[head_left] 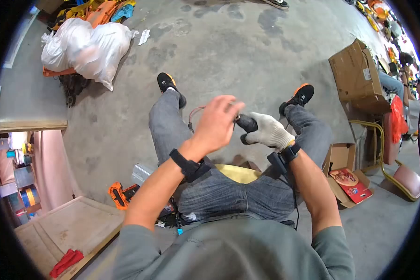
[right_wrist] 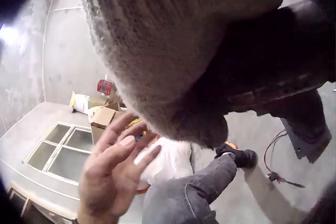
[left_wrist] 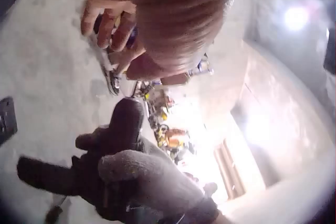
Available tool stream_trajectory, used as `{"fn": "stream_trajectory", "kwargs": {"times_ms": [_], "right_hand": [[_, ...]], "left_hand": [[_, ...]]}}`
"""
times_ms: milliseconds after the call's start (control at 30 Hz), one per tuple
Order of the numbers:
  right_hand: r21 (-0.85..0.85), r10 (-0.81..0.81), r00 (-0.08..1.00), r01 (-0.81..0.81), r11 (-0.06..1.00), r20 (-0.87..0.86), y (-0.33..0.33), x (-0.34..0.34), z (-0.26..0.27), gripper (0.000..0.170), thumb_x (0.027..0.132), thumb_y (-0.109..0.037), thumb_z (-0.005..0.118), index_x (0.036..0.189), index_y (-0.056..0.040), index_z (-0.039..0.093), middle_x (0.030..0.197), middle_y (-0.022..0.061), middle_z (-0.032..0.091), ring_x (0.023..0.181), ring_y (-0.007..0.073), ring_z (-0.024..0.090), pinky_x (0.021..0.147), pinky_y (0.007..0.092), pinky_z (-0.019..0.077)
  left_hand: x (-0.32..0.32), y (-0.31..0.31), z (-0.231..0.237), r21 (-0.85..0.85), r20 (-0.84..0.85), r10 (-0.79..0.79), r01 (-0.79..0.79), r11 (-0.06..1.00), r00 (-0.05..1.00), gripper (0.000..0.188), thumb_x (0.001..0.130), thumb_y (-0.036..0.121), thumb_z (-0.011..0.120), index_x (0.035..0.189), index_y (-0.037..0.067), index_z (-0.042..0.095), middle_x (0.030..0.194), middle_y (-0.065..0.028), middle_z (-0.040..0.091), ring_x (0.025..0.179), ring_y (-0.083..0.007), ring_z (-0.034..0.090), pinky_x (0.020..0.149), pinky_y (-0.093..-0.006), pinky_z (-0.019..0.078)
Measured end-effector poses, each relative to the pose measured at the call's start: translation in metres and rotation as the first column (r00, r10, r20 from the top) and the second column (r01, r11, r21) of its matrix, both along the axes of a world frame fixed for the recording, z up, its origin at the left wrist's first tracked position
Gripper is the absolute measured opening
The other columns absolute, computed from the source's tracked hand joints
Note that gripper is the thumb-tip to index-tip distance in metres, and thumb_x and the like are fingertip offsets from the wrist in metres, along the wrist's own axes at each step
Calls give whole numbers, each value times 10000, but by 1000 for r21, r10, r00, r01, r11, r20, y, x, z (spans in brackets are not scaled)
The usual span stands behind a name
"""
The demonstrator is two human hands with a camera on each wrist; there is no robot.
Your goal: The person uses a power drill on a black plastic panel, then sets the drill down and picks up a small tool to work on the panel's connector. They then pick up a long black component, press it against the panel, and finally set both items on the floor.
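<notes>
My right hand (head_left: pixel 263 130), in a whitish knit glove, grips a dark tool (head_left: pixel 247 123) with a thick rounded end. In the left wrist view, a blocky arm of this tool (left_wrist: pixel 47 175) juts out to the left. The glove hides much of its middle. My bare left hand (head_left: pixel 217 122) is raised close to the tool's end and blurred in the head view. The right wrist view shows this left hand (right_wrist: pixel 113 174) with loosely spread fingers and nothing in the palm. Close by hangs a thin red wire (right_wrist: pixel 269 148) with a small dark connector.
Between my thighs shows a yellow surface (head_left: pixel 238 173). An orange-and-black tool (head_left: pixel 120 195) lies left of my leg, beyond a low board (head_left: pixel 56 224) with a red cloth. White bags (head_left: pixel 88 49) lie ahead left. Cardboard boxes (head_left: pixel 357 74) and a yellow-framed chair (head_left: pixel 382 144) stand right.
</notes>
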State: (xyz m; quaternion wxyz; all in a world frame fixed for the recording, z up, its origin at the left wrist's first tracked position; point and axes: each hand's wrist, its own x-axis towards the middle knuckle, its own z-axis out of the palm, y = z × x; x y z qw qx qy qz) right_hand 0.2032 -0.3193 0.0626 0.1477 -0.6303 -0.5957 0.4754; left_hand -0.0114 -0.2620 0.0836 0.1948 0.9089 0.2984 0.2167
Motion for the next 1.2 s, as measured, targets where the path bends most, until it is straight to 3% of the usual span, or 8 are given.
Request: {"fn": "stream_trajectory", "kwargs": {"times_ms": [133, 700, 900, 967, 1033, 1100, 1167, 1200], "right_hand": [[-33, 141, 986, -144, 989, -88, -3, -5, 0, 544, 678, -291, 760, 1149, -48, 635, 928, 194, 716, 866, 335, 710, 779, 407, 547], [248, 187, 969, -224, 942, 163, -23, -18, -61, 312, 666, -306, 722, 782, -19, 685, 776, 220, 681, 769, 420, 676, 711, 457, 556], [299, 175, 954, -245, 922, 243, -34, -22, -63, 256, 697, -271, 692, 796, -35, 680, 770, 206, 691, 757, 404, 681, 692, 475, 553], [259, 166, 929, -259, 930, 332, -38, -24, -65, 268, 682, -266, 734, 845, -67, 661, 794, 181, 700, 792, 392, 684, 812, 467, 545], [239, 232, 858, -370, 898, 458, -44, -26, -74, 301, 699, -303, 759, 892, -94, 661, 850, 116, 711, 853, 342, 694, 891, 463, 525], [137, 338, 762, -483, 865, 552, -44, -36, -50, 366, 683, -375, 798, 900, -110, 669, 895, 86, 714, 918, 312, 678, 859, 443, 532], [90, 349, 729, -488, 868, 589, -42, -40, -62, 418, 654, -419, 823, 914, -128, 674, 909, 72, 717, 948, 294, 663, 830, 426, 532], [74, 354, 745, -474, 878, 566, -37, -38, -55, 417, 658, -409, 823, 926, -124, 677, 905, 85, 718, 953, 304, 664, 835, 429, 534]], "left_hand": [[15, -15, -23, 23, -389, -192, 217, 976, 901, 280, 780, 30, 637, 1058, 21, 603, 1062, -132, 600, 1080, -302, 578, 915, -427, 477], [31, -39, -84, 386, -380, 76, 83, 919, 922, 69, 766, 115, 629, 810, 94, 580, 775, -57, 578, 785, -214, 605, 673, -362, 456], [36, -48, -95, 100, -403, 2, 41, 994, 915, 73, 750, 113, 649, 792, 54, 640, 754, -117, 679, 738, -268, 685, 666, -391, 508], [36, -50, -96, -51, -431, -10, -13, 999, 902, 110, 741, 116, 666, 807, 31, 686, 808, -160, 714, 765, -307, 711, 641, -417, 533], [37, -47, -94, -475, -570, -159, -166, 864, 806, 191, 723, 156, 718, 857, 21, 733, 864, -152, 746, 716, -302, 710, 616, -417, 541], [33, -36, -152, -879, -384, -446, -171, 446, 809, 265, 692, 198, 742, 881, 12, 733, 849, -153, 733, 643, -278, 667, 594, -411, 529], [33, -25, -114, -900, -427, -456, -317, 301, 781, 334, 677, 215, 784, 893, -25, 695, 832, -150, 715, 711, -292, 660, 621, -413, 525], [27, -24, -100, -905, -310, -427, -126, 406, 850, 344, 697, 186, 798, 928, -28, 661, 836, -144, 689, 733, -273, 642, 650, -403, 510]]}}
